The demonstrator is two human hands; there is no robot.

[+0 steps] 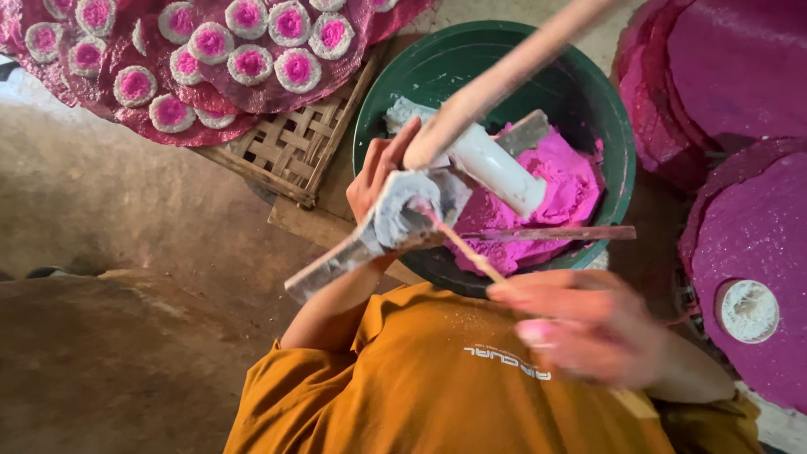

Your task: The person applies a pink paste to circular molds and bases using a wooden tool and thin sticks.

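Pink paste [559, 189] fills the right half of a dark green plastic basin [597, 92] at upper centre of the frame. A white cylinder mould [496, 168] lies tilted over the paste, and a long wooden pole [513, 71] runs from it toward the upper right edge.

The hand at centre left [378, 172], the left hand going by its place in the frame, though the view looks turned about, is curled around a paste-caked flat tool [395, 223] whose grey blade slants down toward the lower left. The hand at lower right [580, 324] is blurred; its fingers are closed on a thin bamboo stick [466, 248] that points up to the caked tool. A flat metal strip [555, 234] lies across the basin's near rim.

Below, an orange shirt [437, 378] fills the lower middle. At upper left, small white-rimmed pink discs [252, 63] sit on dark magenta round sheets [277, 97] over a woven bamboo tray [294, 147]. More magenta sheets [740, 76] stack at the right, one bearing a white round lump [746, 311].
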